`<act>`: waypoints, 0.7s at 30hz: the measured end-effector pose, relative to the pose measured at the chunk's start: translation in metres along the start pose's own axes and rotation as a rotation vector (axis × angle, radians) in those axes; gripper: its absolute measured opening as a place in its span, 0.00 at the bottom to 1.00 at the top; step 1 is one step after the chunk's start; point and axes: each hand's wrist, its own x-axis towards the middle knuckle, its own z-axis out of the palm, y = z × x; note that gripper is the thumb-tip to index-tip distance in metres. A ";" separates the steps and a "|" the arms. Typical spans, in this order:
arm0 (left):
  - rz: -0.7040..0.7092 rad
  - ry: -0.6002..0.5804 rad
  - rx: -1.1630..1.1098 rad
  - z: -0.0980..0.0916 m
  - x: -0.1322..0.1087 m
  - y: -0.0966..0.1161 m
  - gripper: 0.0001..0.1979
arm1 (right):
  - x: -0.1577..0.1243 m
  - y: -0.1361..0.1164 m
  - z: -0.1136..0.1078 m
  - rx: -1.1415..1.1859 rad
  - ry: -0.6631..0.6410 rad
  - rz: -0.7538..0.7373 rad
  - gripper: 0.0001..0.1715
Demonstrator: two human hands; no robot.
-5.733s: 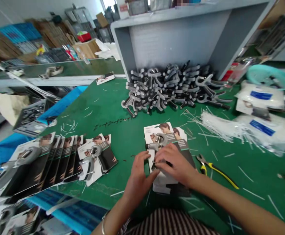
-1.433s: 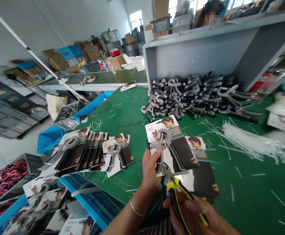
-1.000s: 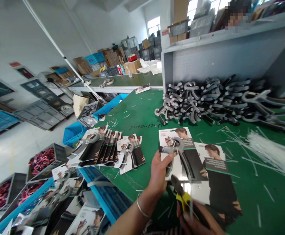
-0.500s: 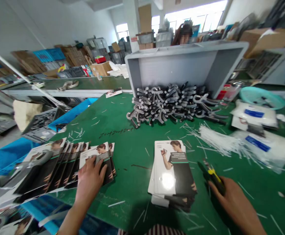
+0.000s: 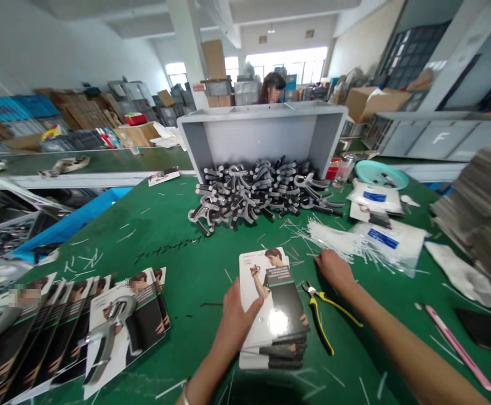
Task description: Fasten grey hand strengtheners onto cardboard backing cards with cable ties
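Note:
My left hand (image 5: 237,312) grips the left edge of the top printed card (image 5: 270,292) on a stack, thumb over its face and fingers along the side. Beside the cable tie pile (image 5: 333,239) my right hand (image 5: 334,271) has its fingers pressed together at the tie ends; what they pinch is hidden. Yellow-and-black pliers (image 5: 321,315) lie with handles spread, right of the stack. At the left, a hand grip strengthener (image 5: 114,326) with grey and black handles rests on a card at the end of an overlapping row (image 5: 59,320).
A grey crate (image 5: 262,135) on its side spills a heap of hand grips (image 5: 253,194). Bags of cable ties (image 5: 388,242), a turquoise basin (image 5: 382,171), a pink cutter-like tool (image 5: 458,346) and a dark phone-like slab (image 5: 487,329) are at the right. A person (image 5: 273,87) is behind the crate.
My left hand has left the grip on the row and moved right to the card stack. My right hand has released the pliers and moved up to the cable ties. The view has turned right.

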 end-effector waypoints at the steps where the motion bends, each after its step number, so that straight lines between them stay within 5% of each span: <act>1: -0.019 -0.017 -0.040 0.004 0.000 -0.003 0.32 | 0.004 0.000 0.001 -0.009 -0.001 0.013 0.16; 5: 0.008 0.009 0.024 -0.012 -0.004 0.002 0.28 | -0.009 0.008 -0.010 -0.006 -0.021 -0.044 0.14; 8: 0.247 0.071 0.254 -0.026 -0.008 0.033 0.27 | -0.039 0.002 -0.035 0.074 0.004 -0.231 0.10; 11: 0.539 -0.132 0.361 -0.025 -0.006 0.070 0.22 | -0.072 -0.023 -0.063 0.266 0.066 -0.528 0.09; 14: 0.589 -0.208 0.354 -0.016 -0.005 0.086 0.14 | -0.094 -0.049 -0.081 0.417 0.033 -0.653 0.07; 19: 0.588 0.073 0.218 -0.025 -0.019 0.078 0.09 | -0.100 -0.076 -0.085 0.589 -0.063 -0.674 0.05; 21: 0.587 0.073 0.223 -0.034 -0.025 0.075 0.08 | -0.098 -0.086 -0.083 0.635 -0.113 -0.689 0.05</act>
